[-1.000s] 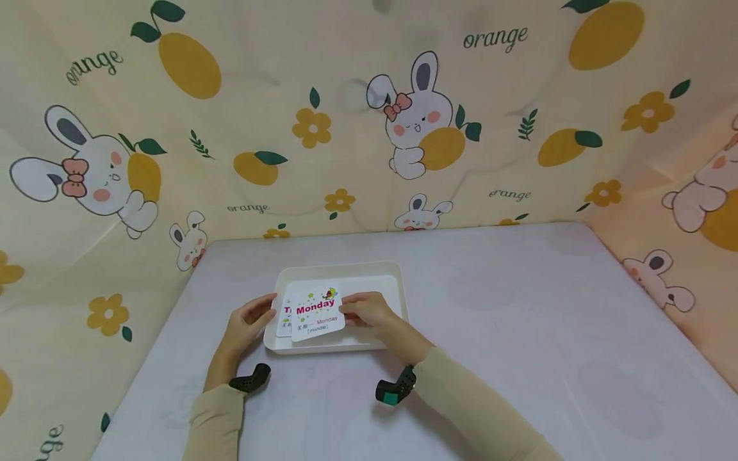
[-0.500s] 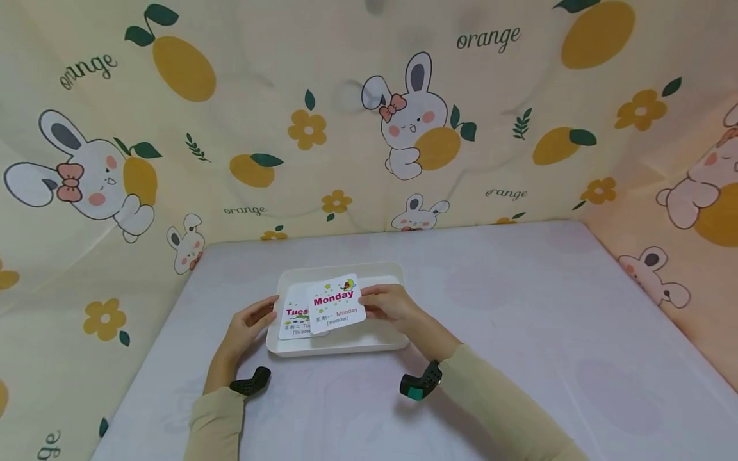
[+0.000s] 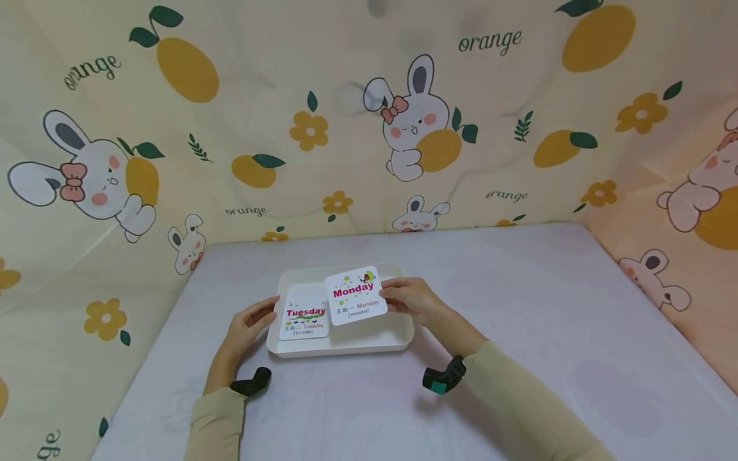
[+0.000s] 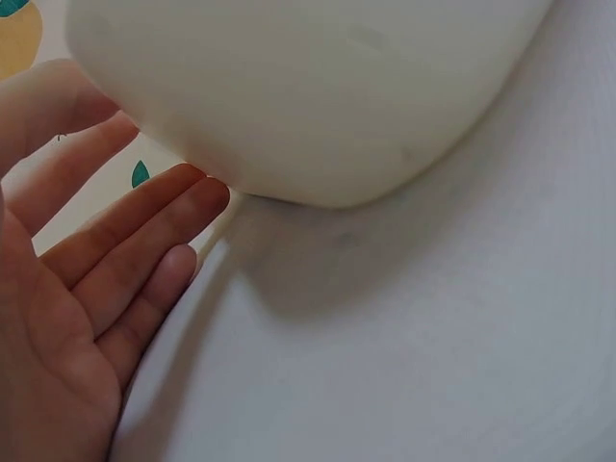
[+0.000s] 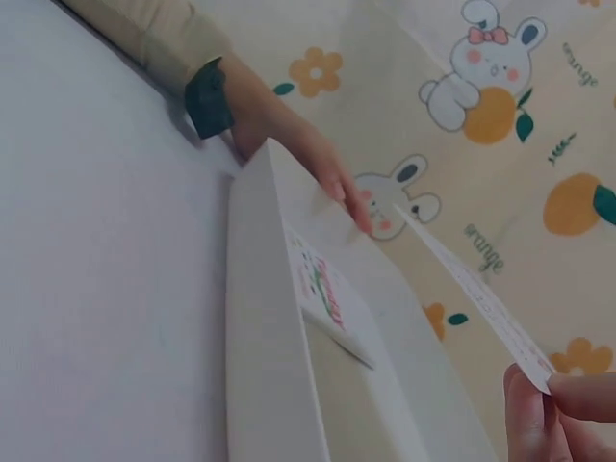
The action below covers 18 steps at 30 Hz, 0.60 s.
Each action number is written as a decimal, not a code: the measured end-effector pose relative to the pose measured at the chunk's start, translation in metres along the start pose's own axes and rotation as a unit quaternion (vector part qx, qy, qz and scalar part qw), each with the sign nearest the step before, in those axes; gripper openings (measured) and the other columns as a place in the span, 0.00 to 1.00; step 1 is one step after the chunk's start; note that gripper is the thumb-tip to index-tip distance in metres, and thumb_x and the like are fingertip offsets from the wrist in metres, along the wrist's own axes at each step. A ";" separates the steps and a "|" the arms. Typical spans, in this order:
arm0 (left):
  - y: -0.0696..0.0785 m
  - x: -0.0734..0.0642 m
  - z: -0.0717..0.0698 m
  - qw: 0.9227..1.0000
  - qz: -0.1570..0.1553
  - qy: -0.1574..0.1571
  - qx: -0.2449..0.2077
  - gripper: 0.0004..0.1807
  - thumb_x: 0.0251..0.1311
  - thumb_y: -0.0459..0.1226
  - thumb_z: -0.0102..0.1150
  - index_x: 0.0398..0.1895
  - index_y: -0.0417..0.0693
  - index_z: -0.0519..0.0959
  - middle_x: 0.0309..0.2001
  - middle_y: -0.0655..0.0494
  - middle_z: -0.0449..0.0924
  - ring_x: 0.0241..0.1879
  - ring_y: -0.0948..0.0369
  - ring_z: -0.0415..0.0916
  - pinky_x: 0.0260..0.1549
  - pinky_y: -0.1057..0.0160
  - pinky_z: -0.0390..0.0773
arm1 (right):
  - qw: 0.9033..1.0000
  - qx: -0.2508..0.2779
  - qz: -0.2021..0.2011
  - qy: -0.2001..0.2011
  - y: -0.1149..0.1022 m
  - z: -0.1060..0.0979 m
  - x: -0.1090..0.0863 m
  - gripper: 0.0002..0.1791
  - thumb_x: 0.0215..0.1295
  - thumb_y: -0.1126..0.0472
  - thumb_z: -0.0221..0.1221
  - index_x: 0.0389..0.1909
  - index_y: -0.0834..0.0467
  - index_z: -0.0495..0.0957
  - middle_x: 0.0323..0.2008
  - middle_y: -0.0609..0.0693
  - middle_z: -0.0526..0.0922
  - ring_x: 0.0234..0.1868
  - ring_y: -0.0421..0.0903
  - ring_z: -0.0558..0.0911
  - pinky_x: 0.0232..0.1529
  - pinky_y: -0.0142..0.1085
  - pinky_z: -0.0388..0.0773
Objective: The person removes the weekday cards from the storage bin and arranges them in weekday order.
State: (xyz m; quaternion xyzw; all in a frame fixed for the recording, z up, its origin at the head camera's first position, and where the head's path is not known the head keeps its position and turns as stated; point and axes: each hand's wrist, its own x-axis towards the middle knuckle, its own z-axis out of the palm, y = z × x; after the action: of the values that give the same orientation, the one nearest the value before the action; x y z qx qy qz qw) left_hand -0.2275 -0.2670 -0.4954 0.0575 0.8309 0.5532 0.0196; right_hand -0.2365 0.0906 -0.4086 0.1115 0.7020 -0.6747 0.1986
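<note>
My right hand [image 3: 412,298] pinches the right edge of a square white flashcard printed "Monday" [image 3: 356,296]. The card is held tilted above a white rectangular tray [image 3: 340,351]. In the right wrist view this Monday card [image 5: 478,296] shows nearly edge-on, gripped at its corner between thumb and fingers. A second flashcard, "Tuesday" [image 3: 304,318], lies in the left part of the tray, its whole text readable. With fingers fairly straight, my left hand [image 3: 245,326] touches the tray's left side. The left wrist view shows the left fingertips [image 4: 214,192] against the tray's outer wall.
The tray stands on a table covered with a pale cloth [image 3: 519,307]. Behind it and along both sides hangs a cream curtain [image 3: 346,51] with rabbits and oranges. Each wrist wears a black camera mount, such as the right wrist's mount [image 3: 444,376].
My right hand has drawn the Monday card to the right and slightly up, off the Tuesday card, whose print is uncovered. The left hand stays at the tray's left side.
</note>
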 end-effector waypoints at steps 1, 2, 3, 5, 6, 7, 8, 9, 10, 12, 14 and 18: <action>0.000 0.000 0.000 1.000 0.001 -0.001 -0.001 0.26 0.67 0.42 0.55 0.66 0.42 0.69 0.68 0.42 0.69 0.50 0.88 0.69 0.51 0.87 0.65 | 1.000 0.000 0.000 -0.001 -0.001 -0.003 -0.001 0.18 0.63 0.66 0.60 0.54 0.66 0.77 0.32 0.47 0.85 0.26 0.37 0.80 0.28 0.23 0.78; 0.000 0.000 0.000 1.000 0.002 -0.003 -0.005 0.26 0.67 0.41 0.55 0.66 0.41 0.69 0.68 0.41 0.69 0.50 0.87 0.69 0.51 0.87 0.66 | 1.000 -0.001 -0.002 -0.004 -0.002 -0.006 -0.001 0.19 0.64 0.66 0.59 0.55 0.66 0.76 0.32 0.47 0.84 0.26 0.37 0.81 0.28 0.23 0.78; 0.000 0.000 0.000 1.000 0.002 -0.003 -0.009 0.26 0.67 0.41 0.55 0.66 0.41 0.69 0.68 0.41 0.69 0.50 0.87 0.69 0.51 0.87 0.66 | 1.000 -0.001 -0.003 -0.005 -0.002 -0.009 -0.001 0.19 0.64 0.66 0.59 0.56 0.67 0.75 0.31 0.46 0.84 0.27 0.37 0.81 0.28 0.23 0.78; 0.000 0.000 0.000 1.000 0.003 -0.005 -0.016 0.26 0.67 0.40 0.56 0.65 0.40 0.70 0.68 0.40 0.69 0.50 0.86 0.70 0.50 0.86 0.67 | 1.000 0.007 -0.001 -0.008 -0.004 -0.015 -0.002 0.20 0.64 0.66 0.59 0.56 0.67 0.74 0.31 0.46 0.84 0.27 0.37 0.81 0.29 0.23 0.79; 0.000 0.000 0.000 1.000 0.001 -0.007 -0.019 0.26 0.67 0.40 0.56 0.66 0.40 0.69 0.68 0.40 0.69 0.50 0.86 0.70 0.50 0.86 0.67 | 1.000 0.010 0.001 -0.009 -0.004 -0.018 -0.002 0.20 0.64 0.66 0.58 0.57 0.67 0.74 0.31 0.46 0.84 0.28 0.37 0.81 0.29 0.23 0.79; 0.000 0.000 0.000 1.000 -0.001 -0.007 -0.021 0.26 0.67 0.40 0.56 0.66 0.40 0.69 0.68 0.40 0.69 0.50 0.86 0.70 0.50 0.86 0.67 | 1.000 0.012 0.005 -0.009 -0.005 -0.021 -0.002 0.20 0.65 0.66 0.58 0.57 0.66 0.74 0.31 0.45 0.84 0.28 0.37 0.82 0.29 0.23 0.79; 0.001 0.000 0.000 1.000 -0.004 -0.007 -0.022 0.26 0.67 0.40 0.56 0.66 0.40 0.69 0.68 0.41 0.69 0.50 0.86 0.70 0.50 0.86 0.67 | 1.000 0.015 0.007 -0.010 -0.005 -0.023 -0.002 0.20 0.65 0.66 0.58 0.58 0.66 0.73 0.31 0.45 0.84 0.29 0.37 0.82 0.30 0.24 0.79; 0.001 0.000 0.000 1.000 -0.005 -0.006 -0.021 0.26 0.66 0.40 0.56 0.66 0.40 0.69 0.68 0.41 0.69 0.50 0.86 0.70 0.50 0.86 0.67 | 1.000 0.015 0.011 -0.009 -0.005 -0.026 -0.002 0.21 0.65 0.65 0.58 0.58 0.66 0.73 0.31 0.45 0.84 0.29 0.37 0.82 0.30 0.24 0.79; 0.001 0.000 0.000 1.000 -0.006 -0.005 -0.020 0.26 0.66 0.40 0.56 0.66 0.41 0.69 0.68 0.41 0.69 0.50 0.86 0.70 0.50 0.86 0.67 | 1.000 0.016 0.012 -0.011 -0.005 -0.029 -0.002 0.21 0.65 0.65 0.58 0.59 0.65 0.73 0.32 0.45 0.84 0.30 0.37 0.82 0.31 0.24 0.79; 0.001 0.000 0.000 1.000 -0.009 -0.005 -0.016 0.26 0.67 0.41 0.56 0.66 0.41 0.69 0.68 0.42 0.69 0.49 0.87 0.69 0.50 0.86 0.67 | 1.000 0.018 0.015 -0.012 -0.006 -0.033 -0.002 0.22 0.66 0.65 0.58 0.60 0.65 0.72 0.32 0.44 0.84 0.30 0.37 0.81 0.32 0.23 0.78; 0.001 -0.001 0.000 1.000 -0.012 -0.003 -0.011 0.26 0.67 0.42 0.56 0.66 0.42 0.69 0.68 0.43 0.69 0.49 0.87 0.69 0.50 0.86 0.67 | 1.000 0.019 0.018 -0.014 -0.007 -0.037 -0.002 0.23 0.66 0.65 0.58 0.61 0.65 0.71 0.32 0.44 0.84 0.31 0.36 0.81 0.32 0.23 0.78; 0.001 -0.001 0.000 1.000 -0.010 -0.002 -0.006 0.26 0.67 0.42 0.56 0.66 0.43 0.69 0.68 0.44 0.69 0.49 0.87 0.69 0.50 0.86 0.67 | 0.999 0.028 0.028 -0.009 -0.009 -0.044 -0.003 0.23 0.66 0.65 0.57 0.62 0.65 0.71 0.30 0.43 0.83 0.31 0.37 0.80 0.32 0.23 0.77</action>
State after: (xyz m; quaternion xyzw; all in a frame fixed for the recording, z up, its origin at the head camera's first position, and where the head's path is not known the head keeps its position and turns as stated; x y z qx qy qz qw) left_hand -0.2269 -0.2670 -0.4948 0.0499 0.8282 0.5575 0.0275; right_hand -0.2435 0.1341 -0.3989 0.1304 0.6778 -0.6891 0.2208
